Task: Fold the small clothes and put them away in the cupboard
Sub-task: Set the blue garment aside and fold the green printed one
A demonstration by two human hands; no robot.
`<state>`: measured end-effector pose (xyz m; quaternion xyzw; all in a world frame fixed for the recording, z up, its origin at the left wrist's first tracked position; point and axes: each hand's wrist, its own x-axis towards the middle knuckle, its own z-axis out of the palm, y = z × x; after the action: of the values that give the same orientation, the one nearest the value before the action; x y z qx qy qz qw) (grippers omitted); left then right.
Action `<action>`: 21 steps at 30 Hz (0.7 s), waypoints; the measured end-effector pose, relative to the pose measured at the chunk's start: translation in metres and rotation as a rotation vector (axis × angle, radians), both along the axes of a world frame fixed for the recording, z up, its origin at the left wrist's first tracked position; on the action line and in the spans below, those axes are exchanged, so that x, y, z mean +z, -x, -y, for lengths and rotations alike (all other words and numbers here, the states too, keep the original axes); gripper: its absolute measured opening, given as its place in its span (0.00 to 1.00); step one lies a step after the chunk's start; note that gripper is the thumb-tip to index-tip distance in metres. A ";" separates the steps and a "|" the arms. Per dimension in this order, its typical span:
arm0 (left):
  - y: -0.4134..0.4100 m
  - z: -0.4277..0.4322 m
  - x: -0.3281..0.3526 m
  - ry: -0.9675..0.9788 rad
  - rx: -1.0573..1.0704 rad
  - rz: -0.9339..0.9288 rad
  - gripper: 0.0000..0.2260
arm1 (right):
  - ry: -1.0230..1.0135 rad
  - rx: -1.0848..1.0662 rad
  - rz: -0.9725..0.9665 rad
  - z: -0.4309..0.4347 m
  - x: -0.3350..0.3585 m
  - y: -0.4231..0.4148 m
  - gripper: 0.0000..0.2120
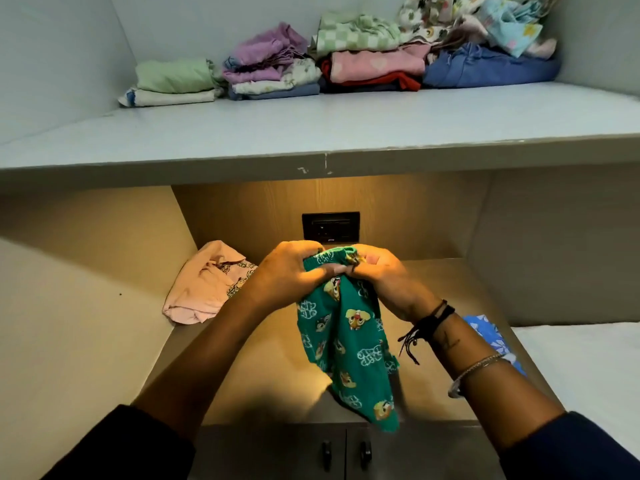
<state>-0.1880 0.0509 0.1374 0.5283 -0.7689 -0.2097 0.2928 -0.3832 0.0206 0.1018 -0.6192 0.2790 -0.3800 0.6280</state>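
A small green garment (349, 341) printed with cartoon animals hangs in mid-air above the lit wooden counter (263, 375). My left hand (291, 271) and my right hand (381, 275) both grip its bunched top edge, close together, and the rest dangles down between my forearms. A crumpled pink garment (204, 285) lies on the counter at the back left. A blue flowered cloth (491, 337) shows at the right, partly behind my right wrist. On the grey shelf (311, 133) above sit folded stacks: green and white (173, 81), purple (270, 64), pink and red (374, 67).
A loose heap of patterned clothes (485, 26) and a blue piece (491, 69) fill the shelf's right end. A black socket plate (330, 225) is set in the back wall. Two cupboard door handles (346, 453) sit below the counter edge. A white surface (581, 368) lies to the right.
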 end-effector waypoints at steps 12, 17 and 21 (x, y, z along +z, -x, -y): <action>-0.032 -0.003 0.029 -0.140 -0.020 -0.518 0.06 | -0.149 0.298 -0.319 -0.006 -0.086 0.015 0.17; -0.050 -0.002 0.025 -0.202 -0.004 -0.762 0.05 | -0.348 0.365 -0.261 -0.014 -0.118 0.013 0.21; -0.059 0.000 0.019 -0.248 0.056 -0.855 0.08 | -0.328 0.306 -0.278 -0.016 -0.126 0.015 0.20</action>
<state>-0.1286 0.0508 0.1566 0.4456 -0.5332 -0.4919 0.5246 -0.3982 0.0364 -0.0239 -0.5905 0.3237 -0.1416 0.7256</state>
